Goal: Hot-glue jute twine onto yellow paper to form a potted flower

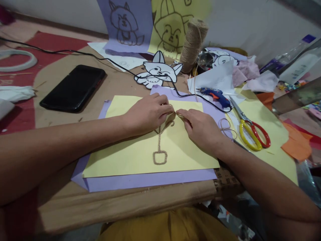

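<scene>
Two tight pinches, left fingers (pixel 164 109) and right fingers (pixel 185 115), grip fuzzy brown twine (pixel 159 143), squarely looped on yellow paper (pixel 125 155).

Soft, fairly dim light lies over the counter (pixel 100 205), showing well on the yellow sheet (pixel 120 160), where the left arm (pixel 82 137) casts a soft shadow. Below the counter's front edge things darken. Wide-angle stretching and blur mark its right edge; the phone (pixel 72 87) has faint sheen.
</scene>
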`<state>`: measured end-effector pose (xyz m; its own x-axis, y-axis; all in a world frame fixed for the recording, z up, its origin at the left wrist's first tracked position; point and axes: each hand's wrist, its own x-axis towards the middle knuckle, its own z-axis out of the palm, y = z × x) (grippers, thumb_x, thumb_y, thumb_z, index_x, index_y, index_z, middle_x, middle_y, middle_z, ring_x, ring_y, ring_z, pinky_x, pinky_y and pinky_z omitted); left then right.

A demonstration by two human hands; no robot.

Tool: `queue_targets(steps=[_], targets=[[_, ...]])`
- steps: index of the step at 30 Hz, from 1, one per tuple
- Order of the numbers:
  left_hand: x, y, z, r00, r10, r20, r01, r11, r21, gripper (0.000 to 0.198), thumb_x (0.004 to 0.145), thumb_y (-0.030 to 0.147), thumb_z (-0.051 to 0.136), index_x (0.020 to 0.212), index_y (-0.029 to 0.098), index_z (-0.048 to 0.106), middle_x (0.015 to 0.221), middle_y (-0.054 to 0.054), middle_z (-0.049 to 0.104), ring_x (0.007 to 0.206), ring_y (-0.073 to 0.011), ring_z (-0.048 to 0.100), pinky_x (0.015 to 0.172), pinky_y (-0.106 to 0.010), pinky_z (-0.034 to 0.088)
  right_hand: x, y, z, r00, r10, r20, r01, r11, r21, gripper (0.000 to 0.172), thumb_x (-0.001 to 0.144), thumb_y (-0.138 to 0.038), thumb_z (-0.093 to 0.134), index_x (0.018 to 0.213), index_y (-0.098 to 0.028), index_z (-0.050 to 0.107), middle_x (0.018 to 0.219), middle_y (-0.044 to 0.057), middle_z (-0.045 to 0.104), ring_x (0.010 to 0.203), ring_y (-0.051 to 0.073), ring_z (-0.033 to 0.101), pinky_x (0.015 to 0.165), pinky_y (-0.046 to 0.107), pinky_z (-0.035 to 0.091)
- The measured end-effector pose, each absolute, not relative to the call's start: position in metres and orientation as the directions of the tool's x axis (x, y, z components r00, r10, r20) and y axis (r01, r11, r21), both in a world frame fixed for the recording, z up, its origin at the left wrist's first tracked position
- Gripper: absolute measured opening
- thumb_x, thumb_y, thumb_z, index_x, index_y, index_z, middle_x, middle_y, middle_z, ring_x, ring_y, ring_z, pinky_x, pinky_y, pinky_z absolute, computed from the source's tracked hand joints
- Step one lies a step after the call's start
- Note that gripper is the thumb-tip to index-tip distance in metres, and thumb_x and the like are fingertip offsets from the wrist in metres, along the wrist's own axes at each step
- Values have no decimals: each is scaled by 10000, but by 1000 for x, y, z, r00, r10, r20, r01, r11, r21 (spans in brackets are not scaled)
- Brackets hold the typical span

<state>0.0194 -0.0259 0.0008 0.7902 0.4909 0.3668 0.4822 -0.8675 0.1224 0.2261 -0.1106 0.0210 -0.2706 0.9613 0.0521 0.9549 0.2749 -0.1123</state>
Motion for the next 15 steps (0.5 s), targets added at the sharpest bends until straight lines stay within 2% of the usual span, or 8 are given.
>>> queue_targets(steps=[5, 9, 15], targets=[[17, -22, -2, 752, 529, 393, 460, -848, 264, 318, 982, 257, 500, 1120, 186, 778, 1028, -107, 702, 939, -233, 630, 756, -329, 502, 229, -111, 18, -266, 960, 84, 949, 276, -152, 406, 1009, -168, 402, 1357, -199, 609, 1175, 118, 724, 1048, 252, 669, 869, 361, 491], [12, -20, -6, 711, 563, 422, 425, -822, 379, 280, 954, 230, 525, 1055, 153, 774, 1013, -104, 720, 938, -220, 654, 819, -331, 524, 229, -111, 18, -278, 957, 79, 942, 288, -170, 431, 996, -166, 407, 1383, -191, 594, 1181, 115, 728, 1061, 257, 672, 900, 371, 494], [12, -21, -5, 713, 564, 417, 421, -820, 389, 264, 935, 212, 526, 1008, 148, 772, 1002, -107, 713, 935, -220, 663, 833, -334, 536, 227, -108, 23, -275, 961, 26, 947, 275, -167, 486, 967, -143, 415, 1423, -214, 569, 1173, 108, 732, 1057, 250, 668, 898, 362, 485]])
